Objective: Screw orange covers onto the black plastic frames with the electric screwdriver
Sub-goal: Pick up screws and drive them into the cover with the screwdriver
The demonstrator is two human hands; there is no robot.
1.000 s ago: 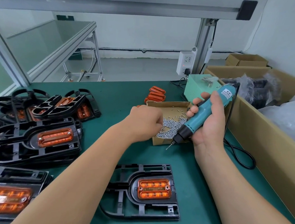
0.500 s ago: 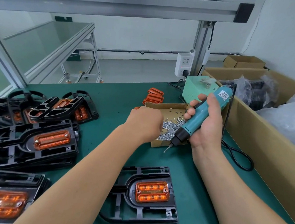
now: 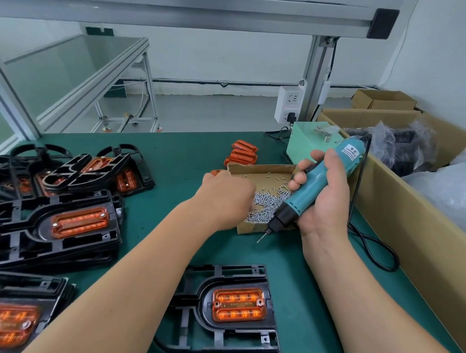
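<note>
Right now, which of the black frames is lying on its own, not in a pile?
The black frame at near centre, alone on the green mat; the other frames lie stacked along the left edge.

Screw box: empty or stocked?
Stocked: a heap of silver screws lies in the open cardboard box, where the left hand reaches.

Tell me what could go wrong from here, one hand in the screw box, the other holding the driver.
The bare bit of the electric screwdriver hangs close to the left hand; a slip might jab it. That hand's fingers are hidden among loose screws; some may spill off the low screw box. The cord loops on the mat and might snag when the right hand heads for the orange cover.
</note>
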